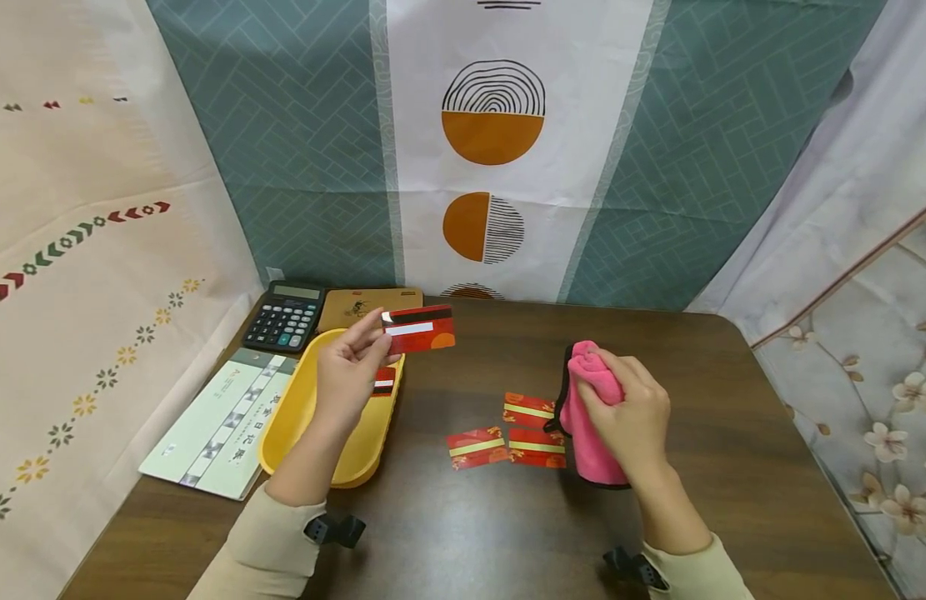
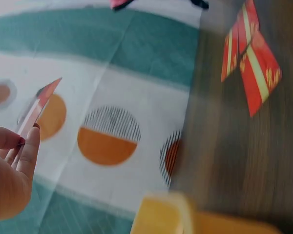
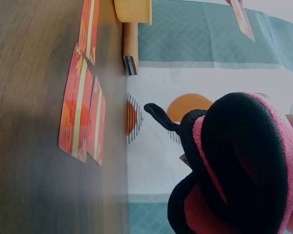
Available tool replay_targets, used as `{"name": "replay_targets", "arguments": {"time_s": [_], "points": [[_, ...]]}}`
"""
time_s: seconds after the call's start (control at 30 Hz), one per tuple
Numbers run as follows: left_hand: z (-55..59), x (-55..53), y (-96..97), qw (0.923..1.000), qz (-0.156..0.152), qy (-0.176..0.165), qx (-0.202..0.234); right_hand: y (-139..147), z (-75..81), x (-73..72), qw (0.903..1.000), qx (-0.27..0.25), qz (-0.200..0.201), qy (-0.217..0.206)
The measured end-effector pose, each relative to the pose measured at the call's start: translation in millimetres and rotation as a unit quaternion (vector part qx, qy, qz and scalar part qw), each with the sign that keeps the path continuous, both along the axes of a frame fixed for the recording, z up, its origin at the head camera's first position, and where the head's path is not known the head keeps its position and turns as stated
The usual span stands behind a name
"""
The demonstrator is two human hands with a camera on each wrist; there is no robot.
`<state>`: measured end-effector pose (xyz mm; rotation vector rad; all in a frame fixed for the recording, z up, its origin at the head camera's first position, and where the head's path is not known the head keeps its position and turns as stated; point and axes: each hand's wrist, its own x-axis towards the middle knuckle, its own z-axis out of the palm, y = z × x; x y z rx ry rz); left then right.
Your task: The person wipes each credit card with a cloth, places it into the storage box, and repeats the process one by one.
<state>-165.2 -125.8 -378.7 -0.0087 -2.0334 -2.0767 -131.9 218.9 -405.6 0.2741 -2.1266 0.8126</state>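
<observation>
Left hand (image 1: pixel 346 367) pinches red card (image 1: pixel 420 330) — edge part-hidden.

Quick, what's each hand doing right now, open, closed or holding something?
Left hand: closed, pinching a red card.
Right hand: closed, gripping a folded pink cloth.

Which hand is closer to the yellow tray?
Left. The left hand is above the yellow tray, holding a red card; the right hand is off to the tray's right, gripping a pink cloth.
</observation>
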Motion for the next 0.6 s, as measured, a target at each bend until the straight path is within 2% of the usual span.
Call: {"name": "replay_targets", "arguments": {"time_s": [0.17, 0.33, 0.5, 0.6], "points": [[-6.2, -8.0, -25.2, 0.9992, 0.035, -0.017, -0.004, 4, -4.7, 0.2, 0.9999, 0.003, -0.002, -0.013], [-18.8, -14.3, -48.6, 0.9957, 0.065, -0.036, -0.054, 8, -9.6, -0.4, 0.9998, 0.002, -0.003, -0.017], [-34.7, -21.2, -70.2, 0.9906, 0.064, -0.083, -0.088, 12, -12.2, -0.5, 0.9997, -0.003, -0.004, -0.023], [-44.9, -26.0, -79.5, 0.9868, 0.05, -0.118, -0.099, 14, -14.0, -0.6, 0.9994, -0.001, -0.007, -0.034]]}}
